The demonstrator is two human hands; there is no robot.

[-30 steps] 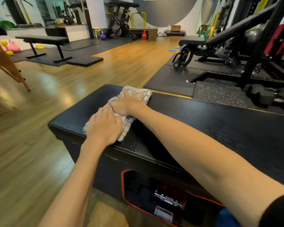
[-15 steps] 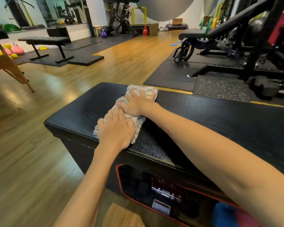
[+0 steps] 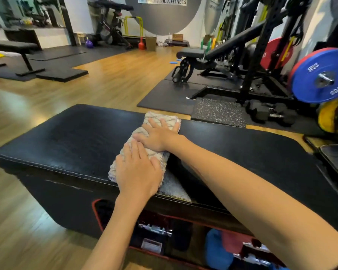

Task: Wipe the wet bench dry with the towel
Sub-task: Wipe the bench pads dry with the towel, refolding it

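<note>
Bare bench top (image 3: 70, 137) left of the towel (image 3: 160, 118); more at right.

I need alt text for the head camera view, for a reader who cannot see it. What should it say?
Two bare hands, the left hand nearer and the right hand farther, press a folded pale towel flat on a black padded bench in a gym. Behind it are a wooden floor, a weight rack and a blue weight plate.

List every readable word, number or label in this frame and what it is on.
"THE A FITNESS": wall sign; the words before it are too blurred.
"20 KG": blue weight plate, printed twice; the unit is faint.
Red weight plate: white marking, unreadable.
Labels in the bag under the bench: unreadable.
</note>
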